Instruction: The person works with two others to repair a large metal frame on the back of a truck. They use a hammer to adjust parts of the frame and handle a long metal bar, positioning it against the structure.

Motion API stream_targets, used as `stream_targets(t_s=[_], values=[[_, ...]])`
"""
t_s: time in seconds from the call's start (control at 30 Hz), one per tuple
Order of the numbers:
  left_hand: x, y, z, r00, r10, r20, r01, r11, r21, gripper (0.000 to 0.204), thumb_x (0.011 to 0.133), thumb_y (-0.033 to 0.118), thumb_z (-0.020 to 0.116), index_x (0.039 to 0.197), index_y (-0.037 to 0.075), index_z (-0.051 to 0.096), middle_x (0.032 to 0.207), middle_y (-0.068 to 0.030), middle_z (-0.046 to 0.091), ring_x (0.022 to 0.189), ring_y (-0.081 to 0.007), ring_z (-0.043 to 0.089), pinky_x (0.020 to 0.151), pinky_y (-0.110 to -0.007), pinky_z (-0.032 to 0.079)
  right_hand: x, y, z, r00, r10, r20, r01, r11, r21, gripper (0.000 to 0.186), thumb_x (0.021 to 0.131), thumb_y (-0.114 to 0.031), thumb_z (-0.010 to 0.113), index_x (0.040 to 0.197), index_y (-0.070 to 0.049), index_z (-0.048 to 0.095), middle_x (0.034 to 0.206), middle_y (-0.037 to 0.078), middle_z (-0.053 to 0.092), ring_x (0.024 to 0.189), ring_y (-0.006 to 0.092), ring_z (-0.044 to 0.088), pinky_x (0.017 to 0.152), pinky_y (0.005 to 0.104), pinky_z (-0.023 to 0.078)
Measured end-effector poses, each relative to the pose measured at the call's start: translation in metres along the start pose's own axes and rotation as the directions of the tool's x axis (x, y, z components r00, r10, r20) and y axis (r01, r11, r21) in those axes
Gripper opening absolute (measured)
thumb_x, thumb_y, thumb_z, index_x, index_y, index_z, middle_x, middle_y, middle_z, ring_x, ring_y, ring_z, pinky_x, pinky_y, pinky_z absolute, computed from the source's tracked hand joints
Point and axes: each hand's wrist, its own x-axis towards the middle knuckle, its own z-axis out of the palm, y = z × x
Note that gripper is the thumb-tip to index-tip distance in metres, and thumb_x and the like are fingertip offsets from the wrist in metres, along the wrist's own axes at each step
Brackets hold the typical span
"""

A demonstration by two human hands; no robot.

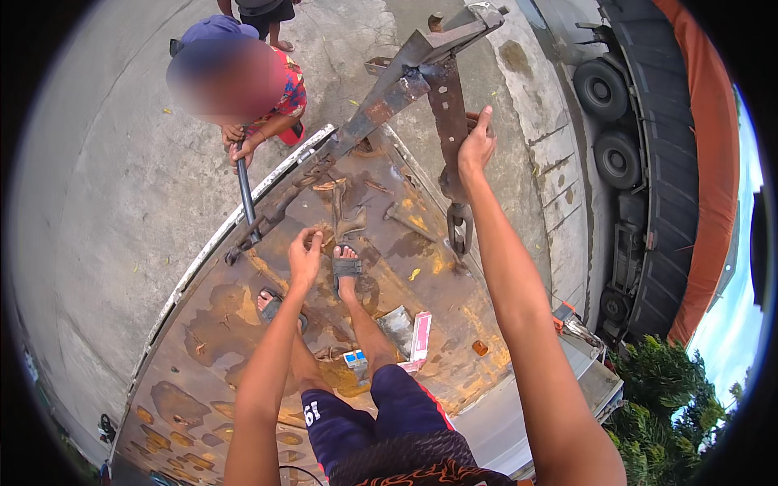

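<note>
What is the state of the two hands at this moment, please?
Left hand: half open, fingers curled, nothing visible in it.
Right hand: against the rusty bar, thumb raised; whether it grips cannot be told.

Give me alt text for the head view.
Right hand rests against a rusty bar with chain links at its near end; left hand, seemingly empty, hovers over a rusty deck. Beyond it, a co-worker holds a dark pipe.

A white printed number stands on the left leg of my dark shorts (pixel 397 405), closer to my body than my left grip (pixel 304 257). Right of that grip and nearer me, a pink-and-white carton (pixel 421 336) and a blue-and-white pack (pixel 356 361) bear print too small to read.
</note>
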Motion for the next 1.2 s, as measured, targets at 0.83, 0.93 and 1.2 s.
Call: stream_targets(t_s=[0.83, 0.93, 1.2], values=[[-0.053, -0.058, 0.042, 0.954, -0.291, 0.072, 0.242, 0.888, 0.392, 0.034, 0.09, 0.031, 0.063, 0.11, 0.004, 0.07, 0.106, -0.0204, 0.072, 0.103, -0.0352, 0.068, 0.091, -0.041, 0.052, -0.021, -0.016, 0.002, 0.973, -0.194, -0.126, 0.182, 0.978, -0.101, 0.066, 0.099, -0.048, 0.042, 0.083, 0.008, 0.072, 0.076, 0.018, 0.072, 0.072, 0.0305, 0.068, 0.075, 0.0444, 0.051], [-0.065, -0.069, 0.045, 0.961, -0.269, 0.067, 0.23, 0.909, 0.347, 0.033, 0.088, 0.031, 0.064, 0.108, 0.007, 0.071, 0.105, -0.0185, 0.073, 0.102, -0.0358, 0.069, 0.09, -0.043, 0.052, -0.019, -0.011, 0.003, 0.975, -0.178, -0.135, 0.164, 0.98, -0.11, 0.066, 0.099, -0.049, 0.042, 0.087, 0.008, 0.072, 0.08, 0.019, 0.072, 0.074, 0.0309, 0.068, 0.078, 0.044, 0.051], [-0.115, -0.112, 0.017, 0.906, -0.421, -0.039, 0.409, 0.852, 0.326, 0.034, 0.088, 0.033, 0.065, 0.111, 0.008, 0.071, 0.109, -0.0165, 0.073, 0.106, -0.0341, 0.068, 0.092, -0.044, 0.052, -0.018, -0.011, 0.001, 0.972, -0.183, -0.15, 0.167, 0.979, -0.113, 0.066, 0.099, -0.05, 0.043, 0.091, 0.008, 0.073, 0.085, 0.02, 0.073, 0.08, 0.0324, 0.068, 0.083, 0.0442, 0.05]])
